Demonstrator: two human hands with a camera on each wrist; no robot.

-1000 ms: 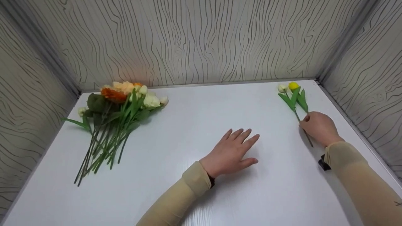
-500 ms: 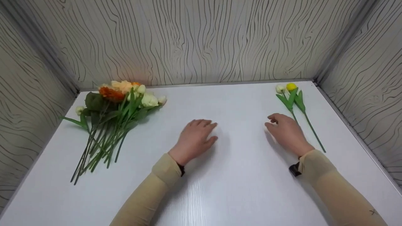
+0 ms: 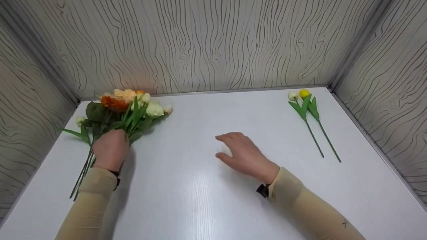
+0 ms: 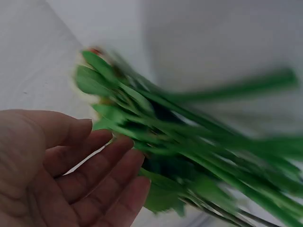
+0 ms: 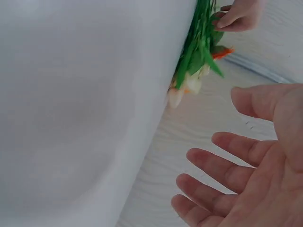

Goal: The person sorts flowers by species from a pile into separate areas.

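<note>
At the left of the table, in the head view, lies a bunch of artificial flowers with orange, peach and cream blooms and long green stems. My left hand is over its stems and hides part of them. In the left wrist view its fingers are loosely bent beside the leaves, not closed round a stem. My right hand hovers mid-table, holding nothing, thumb and fingers apart. A white tulip and a yellow tulip lie side by side at the right, out of either hand.
A white table carries everything. Wood-patterned panels rise at its back and along both sides. One white bud with a long leaf sticks out on the bunch's left side.
My right hand has let go of the white tulip, leaving it beside the yellow one, and moved left to mid-table. The left hand has swung left from mid-table to the bunch's stems.
</note>
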